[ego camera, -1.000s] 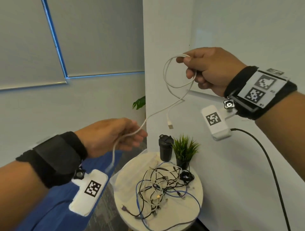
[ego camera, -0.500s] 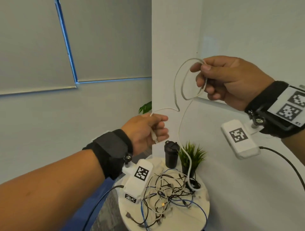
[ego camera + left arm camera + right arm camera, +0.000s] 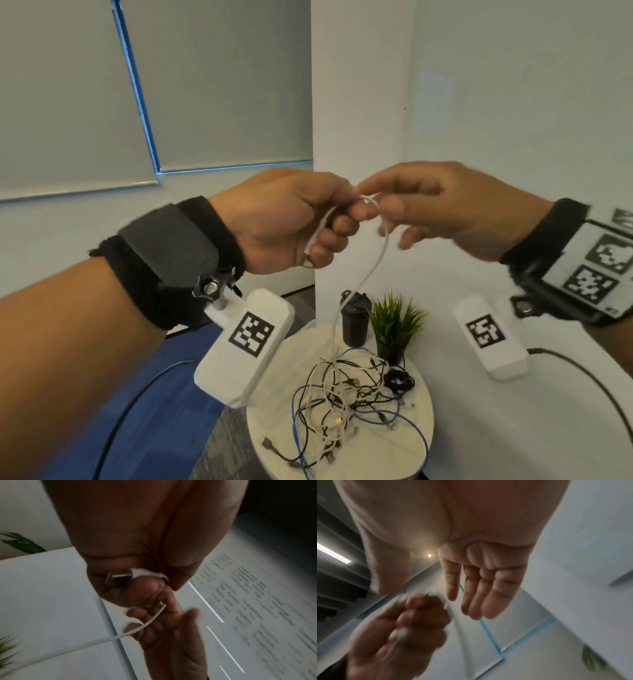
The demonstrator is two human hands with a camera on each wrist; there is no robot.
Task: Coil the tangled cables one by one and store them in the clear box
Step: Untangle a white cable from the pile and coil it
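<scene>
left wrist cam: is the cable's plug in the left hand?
Yes, the left hand curls round the white cable, with its metal plug pressed under the fingers.

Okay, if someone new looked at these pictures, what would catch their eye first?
Two hands meeting mid-air: the left hand grips a white cable with its USB plug tucked against the fingers, while the right hand touches the loop. Below, a tangle of cables sprawls across the small round table.

Head camera looks forward and down from above both hands, the round tabletop well below at lower centre. Each wrist camera sits close under its palm, angled upward; all three views share the meeting fingers mid-frame.
</scene>
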